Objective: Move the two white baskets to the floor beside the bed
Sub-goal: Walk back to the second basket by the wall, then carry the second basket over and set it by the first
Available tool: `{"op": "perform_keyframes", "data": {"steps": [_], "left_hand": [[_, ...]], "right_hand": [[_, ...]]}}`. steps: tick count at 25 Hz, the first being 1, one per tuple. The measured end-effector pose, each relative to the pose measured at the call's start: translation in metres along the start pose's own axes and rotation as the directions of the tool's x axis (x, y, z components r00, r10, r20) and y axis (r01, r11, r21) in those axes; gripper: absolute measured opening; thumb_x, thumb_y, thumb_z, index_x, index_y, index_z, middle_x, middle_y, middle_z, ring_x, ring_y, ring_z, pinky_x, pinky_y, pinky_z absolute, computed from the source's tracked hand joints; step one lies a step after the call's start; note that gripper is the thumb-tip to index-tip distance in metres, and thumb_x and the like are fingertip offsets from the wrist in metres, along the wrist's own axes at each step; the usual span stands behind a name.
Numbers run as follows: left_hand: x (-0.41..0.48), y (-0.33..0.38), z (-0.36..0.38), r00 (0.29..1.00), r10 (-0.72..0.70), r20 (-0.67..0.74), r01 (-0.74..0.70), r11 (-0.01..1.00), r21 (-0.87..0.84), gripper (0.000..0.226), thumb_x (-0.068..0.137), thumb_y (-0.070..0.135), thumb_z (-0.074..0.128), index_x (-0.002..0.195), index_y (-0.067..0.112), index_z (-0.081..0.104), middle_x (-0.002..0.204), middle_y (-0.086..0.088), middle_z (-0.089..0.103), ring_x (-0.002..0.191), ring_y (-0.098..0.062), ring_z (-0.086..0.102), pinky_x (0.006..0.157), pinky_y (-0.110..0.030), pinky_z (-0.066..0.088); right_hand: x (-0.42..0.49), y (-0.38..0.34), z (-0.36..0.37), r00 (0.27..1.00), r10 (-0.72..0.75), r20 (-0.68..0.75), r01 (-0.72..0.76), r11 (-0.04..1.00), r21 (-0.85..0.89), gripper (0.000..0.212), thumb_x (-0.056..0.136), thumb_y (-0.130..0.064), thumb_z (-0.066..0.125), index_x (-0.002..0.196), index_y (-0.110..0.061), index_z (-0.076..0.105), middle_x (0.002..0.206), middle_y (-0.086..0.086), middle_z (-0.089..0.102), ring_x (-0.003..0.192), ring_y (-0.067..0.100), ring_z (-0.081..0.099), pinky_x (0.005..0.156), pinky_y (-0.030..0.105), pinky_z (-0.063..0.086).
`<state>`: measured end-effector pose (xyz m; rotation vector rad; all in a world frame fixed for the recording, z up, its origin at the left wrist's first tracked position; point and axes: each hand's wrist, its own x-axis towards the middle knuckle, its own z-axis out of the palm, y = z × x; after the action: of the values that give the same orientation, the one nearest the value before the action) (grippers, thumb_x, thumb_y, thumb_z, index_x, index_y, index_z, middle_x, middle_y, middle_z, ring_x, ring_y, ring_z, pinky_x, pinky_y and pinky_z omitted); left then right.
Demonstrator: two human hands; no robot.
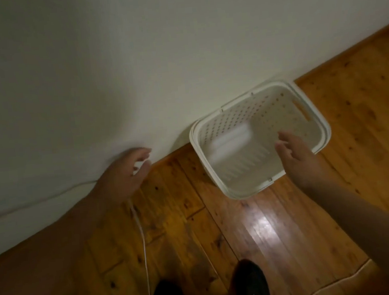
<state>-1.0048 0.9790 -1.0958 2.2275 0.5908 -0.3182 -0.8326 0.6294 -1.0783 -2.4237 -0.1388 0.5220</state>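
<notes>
Head view looks down at a large pale surface (pixel 133 70) that fills the upper and left part of the picture; it may be a wall or the side of the bed, I cannot tell which. Below it lies the wooden floor (pixel 280 234), made of brown planks with dark knots, and a bright reflection of light is on the planks near the middle.

The white basket (pixel 259 138) stands on the floor, touching the pale surface with its far side. It is upright, with rows of small holes in its walls and a slot handle at the right end. The rim looks doubled, so maybe two baskets are nested one in the other, but the blur does not let me be sure. Nothing is seen inside it.

The right hand (pixel 296 159) is above the near right corner of the basket, open, fingers spread, gripping nothing. The left hand (pixel 129 170) is well apart to the left, near the edge of the pale surface, blurred, fingers loosely curved and holding nothing.

Two dark shoes (pixel 247 285) are at the bottom. A thin white cord (pixel 141 235) runs along the floor under the left hand.
</notes>
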Motion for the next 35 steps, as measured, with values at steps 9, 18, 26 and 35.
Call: {"op": "perform_keyframes", "data": {"steps": [9, 18, 26, 35], "left_hand": [[0.071, 0.087, 0.17, 0.772, -0.519, 0.368, 0.626, 0.517, -0.584, 0.042, 0.095, 0.01, 0.064, 0.136, 0.007, 0.058, 0.122, -0.012, 0.067, 0.111, -0.034, 0.067, 0.083, -0.044, 0.06], [0.038, 0.144, 0.126, 0.798, -0.514, 0.315, 0.601, 0.63, -0.493, 0.045, 0.084, -0.003, 0.06, 0.125, 0.016, 0.064, 0.11, -0.012, 0.071, 0.097, -0.032, 0.07, 0.07, -0.039, 0.061], [-0.003, 0.247, 0.04, 0.842, -0.321, 0.434, 0.493, 0.784, -0.377, 0.038, 0.083, -0.005, 0.067, 0.106, 0.025, 0.066, 0.096, 0.002, 0.072, 0.085, -0.017, 0.067, 0.058, -0.028, 0.052], [-0.113, 0.398, -0.146, 0.974, -0.213, 0.077, 0.226, 0.944, -0.241, 0.028, 0.093, 0.026, 0.068, 0.119, 0.016, 0.067, 0.1, -0.003, 0.074, 0.084, -0.023, 0.071, 0.066, -0.031, 0.054]], "right_hand": [[0.073, 0.082, -0.004, 0.97, 0.1, -0.223, -0.182, 0.905, -0.385, 0.066, 0.104, -0.042, 0.044, 0.157, -0.007, 0.028, 0.161, 0.02, 0.032, 0.145, 0.04, 0.034, 0.113, 0.054, 0.036], [0.055, 0.083, -0.121, 0.942, 0.217, -0.254, -0.305, 0.87, -0.387, 0.081, 0.099, -0.06, 0.043, 0.161, -0.015, 0.018, 0.166, 0.017, 0.025, 0.148, 0.042, 0.029, 0.113, 0.058, 0.031], [-0.019, 0.016, -0.278, 0.84, 0.503, -0.202, -0.522, 0.851, -0.054, 0.049, 0.094, -0.047, 0.063, 0.116, -0.003, 0.063, 0.099, 0.018, 0.07, 0.077, 0.032, 0.064, 0.064, 0.037, 0.048], [-0.194, -0.121, -0.431, 0.89, 0.444, -0.102, -0.317, 0.763, 0.563, 0.023, 0.098, -0.029, 0.059, 0.118, -0.034, 0.069, 0.095, 0.001, 0.076, 0.072, 0.016, 0.077, 0.052, 0.032, 0.058]]}}
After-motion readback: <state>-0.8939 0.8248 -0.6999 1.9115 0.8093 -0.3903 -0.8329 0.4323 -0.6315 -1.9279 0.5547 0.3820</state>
